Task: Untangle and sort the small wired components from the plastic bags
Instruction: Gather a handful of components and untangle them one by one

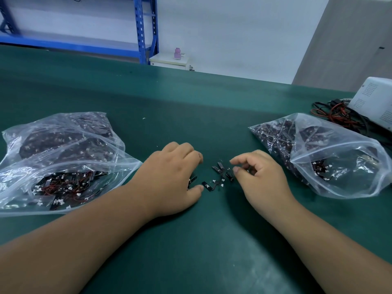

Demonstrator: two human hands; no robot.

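Several loose parts: small black wired components with white plugs [218, 174] lie in a loose tangle on the desk, between the two hands.
Left hand: left hand [169, 179] rests palm down on the desk just left of the tangle; its fingers [192, 150] are curled together over one or two black pieces at its thumb side, and I cannot tell whether they pinch anything.
Right hand: right hand [261, 177] sits just right of the tangle, thumb and forefinger tips close together; whether a wire is caught between them cannot be told.
Left bag: clear zip-top plastic bag [63, 158], lying beside the left forearm, mouth open toward the person, full of dark components with red wires and white plugs.
Right bag: second clear plastic bag [331, 158], near the right hand, also holding dark components.
Desk: dark green matted desk [191, 240] carries everything.
Far right: white perforated box [375, 98] at the desk edge, with black and red cables [335, 115] heaped beside it.
Background: blue metal shelving [142, 28] against a pale wall.
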